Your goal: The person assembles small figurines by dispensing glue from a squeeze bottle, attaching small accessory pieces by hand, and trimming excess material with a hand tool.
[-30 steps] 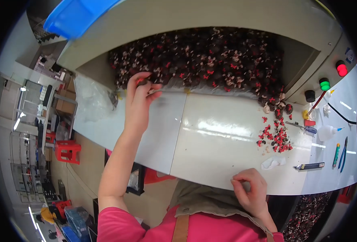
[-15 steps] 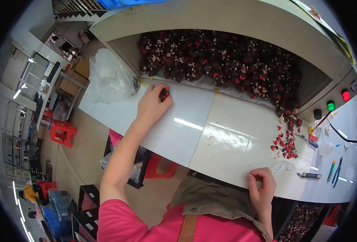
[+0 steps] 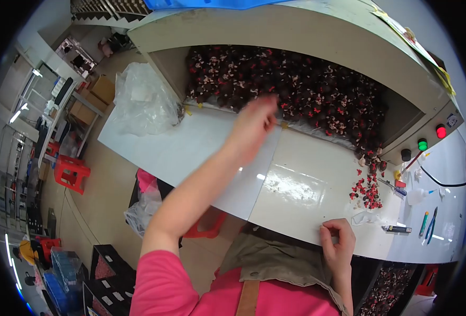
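Observation:
My left hand (image 3: 251, 126) is smeared by motion at the front edge of a heap of small dark round pieces with red and pale bits (image 3: 296, 84). Its fingers reach over that edge, and I cannot make out whether anything is in them. At the near edge of the white table (image 3: 291, 181) rests my right hand (image 3: 339, 242), its fingers curled in towards the thumb. What that hand holds, if anything, is hidden. Beyond it, loose red and dark bits (image 3: 369, 192) lie scattered on the table.
The heap sits inside a beige box-like housing (image 3: 233, 34) with red and green lamps. A clear plastic bag (image 3: 144, 102) lies at left. On the right are pliers (image 3: 431, 225), a green pen-like tool (image 3: 424, 224) and a dark flat tool (image 3: 397, 229). A red stool (image 3: 72, 173) stands on the floor.
My left hand has moved right and forward from the table to the heap's edge. The dark-and-red piece it held is no longer visible. The right hand stays in place.

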Available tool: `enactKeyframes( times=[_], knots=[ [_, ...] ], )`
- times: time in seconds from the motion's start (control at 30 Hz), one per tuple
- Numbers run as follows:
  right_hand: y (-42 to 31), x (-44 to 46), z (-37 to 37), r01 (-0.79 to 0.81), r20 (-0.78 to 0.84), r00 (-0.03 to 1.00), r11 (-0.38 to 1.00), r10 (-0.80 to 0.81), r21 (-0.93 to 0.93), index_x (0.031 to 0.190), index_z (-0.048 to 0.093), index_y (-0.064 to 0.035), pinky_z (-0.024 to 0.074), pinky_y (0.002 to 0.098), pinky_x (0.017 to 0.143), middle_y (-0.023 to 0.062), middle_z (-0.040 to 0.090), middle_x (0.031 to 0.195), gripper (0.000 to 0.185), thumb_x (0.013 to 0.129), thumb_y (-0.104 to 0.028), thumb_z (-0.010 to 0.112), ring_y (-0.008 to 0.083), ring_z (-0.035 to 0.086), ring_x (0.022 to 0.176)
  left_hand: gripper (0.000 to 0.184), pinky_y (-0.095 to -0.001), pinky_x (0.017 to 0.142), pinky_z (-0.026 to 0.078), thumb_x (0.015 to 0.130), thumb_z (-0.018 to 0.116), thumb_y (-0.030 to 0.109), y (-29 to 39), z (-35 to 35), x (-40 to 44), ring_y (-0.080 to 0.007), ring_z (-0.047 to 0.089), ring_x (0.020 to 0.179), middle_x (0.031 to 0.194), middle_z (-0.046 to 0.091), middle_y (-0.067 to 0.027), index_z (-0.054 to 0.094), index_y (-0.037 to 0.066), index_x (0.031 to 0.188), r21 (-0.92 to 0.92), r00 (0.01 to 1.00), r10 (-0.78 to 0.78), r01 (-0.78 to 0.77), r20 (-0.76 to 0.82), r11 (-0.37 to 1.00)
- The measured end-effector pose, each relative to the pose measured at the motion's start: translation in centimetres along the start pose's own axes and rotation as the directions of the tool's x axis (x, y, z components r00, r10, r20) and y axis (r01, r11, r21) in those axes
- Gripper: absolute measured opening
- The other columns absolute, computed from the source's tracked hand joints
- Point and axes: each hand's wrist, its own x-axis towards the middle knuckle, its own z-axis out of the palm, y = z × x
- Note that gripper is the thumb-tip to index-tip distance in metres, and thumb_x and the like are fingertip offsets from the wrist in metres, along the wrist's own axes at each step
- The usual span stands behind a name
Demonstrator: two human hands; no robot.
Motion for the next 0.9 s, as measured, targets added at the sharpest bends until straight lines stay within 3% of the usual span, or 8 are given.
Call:
enactKeyframes(
  times=[0.03,0.1,0.3,0.43,0.47,0.57,0.7,0.9],
  knots=[
    [-0.2,0.1,-0.1,-0.011,0.001,1.0,1.0,0.011,-0.003,0.087,0.06,-0.0011,0.0504,0.0279,0.063,0.0099,0.061,0.08,0.009,0.082,0.002,0.067,0.0191,0.062,0.069,0.035,-0.0216,0.075,0.046,0.094,0.062,0.021,-1.8,0.5,-1.8,-0.0104,0.055,0.083,0.094,0.055,-0.0021,0.053,0.003,0.123,-0.098,0.994,-0.082,0.09,0.076,0.991],
    [0.0,0.3,-0.6,-0.04,0.047,0.998,0.999,0.039,0.022,0.092,0.058,-0.0009,0.0495,0.0265,0.067,0.0086,0.06,0.085,0.013,0.083,0.003,0.067,0.0165,0.061,0.073,0.032,-0.025,0.084,0.048,0.096,0.059,0.018,-2.8,3.3,-6.7,-0.0111,0.058,0.094,0.103,0.057,-0.003,0.052,0.004,0.124,-0.033,0.955,-0.277,0.282,0.109,0.959],
    [1.5,-0.6,-1.3,-0.123,-0.049,0.986,0.889,0.161,0.442,0.114,0.046,-0.0017,0.0475,0.0246,0.076,0.0067,0.049,0.108,0.042,0.08,0.01,0.067,0.0108,0.055,0.086,0.032,-0.027,0.087,0.049,0.095,0.058,0.009,-6.0,8.2,-13.3,-0.0107,0.057,0.102,0.112,0.056,-0.0053,0.051,0.002,0.126,0.053,0.883,-0.194,0.19,0.427,0.98],
    [1.2,-0.6,-1.5,-0.002,-0.111,0.993,0.943,0.041,0.334,0.108,0.05,-0.0012,0.0498,0.0252,0.076,0.0078,0.049,0.108,0.038,0.078,0.01,0.07,0.0132,0.057,0.088,0.033,-0.0248,0.085,0.05,0.093,0.061,0.006,-8.7,9.3,-14.4,-0.0097,0.057,0.099,0.114,0.056,-0.0041,0.052,0.002,0.125,0.056,0.867,-0.248,0.249,0.432,0.967],
    [1.7,-0.9,-1.9,0.018,-0.086,0.996,0.964,0.005,0.264,0.106,0.052,-0.0007,0.0505,0.0253,0.076,0.0083,0.05,0.107,0.035,0.078,0.009,0.07,0.0142,0.058,0.088,0.032,-0.023,0.078,0.051,0.094,0.061,0.008,-8.4,10.0,-14.7,-0.0087,0.06,0.092,0.104,0.06,-0.0058,0.051,0.0,0.123,0.016,0.897,-0.194,0.205,0.396,0.979],
    [1.8,-0.9,-2.4,-0.013,-0.097,0.994,0.959,0.042,0.283,0.1,0.057,-0.001,0.0523,0.0263,0.075,0.0083,0.054,0.103,0.026,0.079,0.004,0.072,0.0157,0.061,0.089,0.035,-0.0255,0.087,0.05,0.099,0.054,0.014,-8.9,9.9,-14.6,-0.0116,0.06,0.097,0.107,0.062,-0.0072,0.051,-0.001,0.13,0.138,0.883,-0.251,0.213,0.398,0.967],
    [2.3,-0.6,-2.4,-0.004,-0.1,0.994,0.938,0.042,0.347,0.099,0.059,-0.0023,0.0534,0.0269,0.073,0.0065,0.058,0.098,0.023,0.081,0.001,0.073,0.0155,0.063,0.085,0.038,-0.0285,0.095,0.047,0.105,0.041,0.024,-9.2,9.7,-14.2,-0.0115,0.057,0.106,0.115,0.06,-0.0074,0.052,0.0,0.132,0.033,0.872,-0.258,0.269,0.415,0.963],
    [2.0,-0.7,-2.5,0.012,-0.112,0.993,0.929,0.031,0.369,0.1,0.061,-0.0034,0.0536,0.0261,0.07,0.0054,0.06,0.096,0.023,0.081,0.001,0.073,0.014,0.063,0.082,0.035,-0.0275,0.093,0.047,0.104,0.044,0.022,-9.2,9.7,-14.4,-0.0109,0.057,0.104,0.114,0.061,-0.0063,0.054,0.0,0.13,0.072,0.881,-0.282,0.276,0.381,0.959]
  ],
)
